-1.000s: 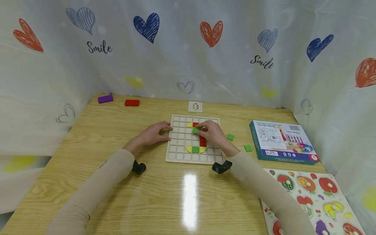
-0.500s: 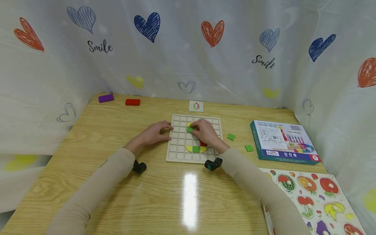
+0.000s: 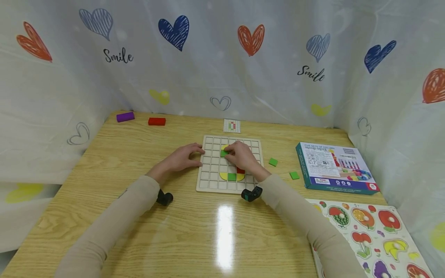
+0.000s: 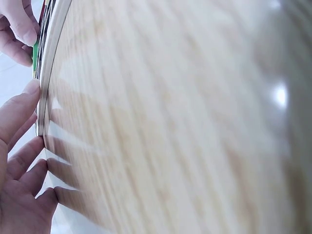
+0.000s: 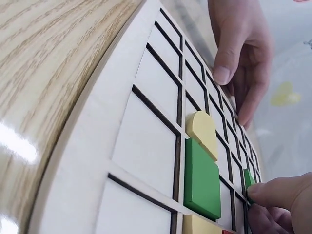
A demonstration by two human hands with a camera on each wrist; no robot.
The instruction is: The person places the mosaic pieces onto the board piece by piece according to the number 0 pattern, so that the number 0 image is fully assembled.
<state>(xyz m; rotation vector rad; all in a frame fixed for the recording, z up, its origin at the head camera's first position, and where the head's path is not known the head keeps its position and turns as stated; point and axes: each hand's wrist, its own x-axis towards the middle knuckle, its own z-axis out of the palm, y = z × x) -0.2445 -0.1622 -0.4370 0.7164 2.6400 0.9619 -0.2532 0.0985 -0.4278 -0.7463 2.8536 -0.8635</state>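
A wooden grid board lies mid-table. My right hand pinches a small green square tile over the board's upper cells, beside a yellow piece. The right wrist view shows the same pinched green tile at my fingertips. Red tiles run down to a bottom row of yellow, green and yellow. My left hand rests with relaxed fingers on the board's left edge; in the left wrist view its fingers touch the rim.
Two loose green squares lie right of the board. Further right sit a teal box and a fruit puzzle. Behind the board is a pattern card. A purple block and a red block sit far left.
My right hand has carried the green tile about one cell to the left across the board's upper rows. The left hand has stayed on the board's edge.
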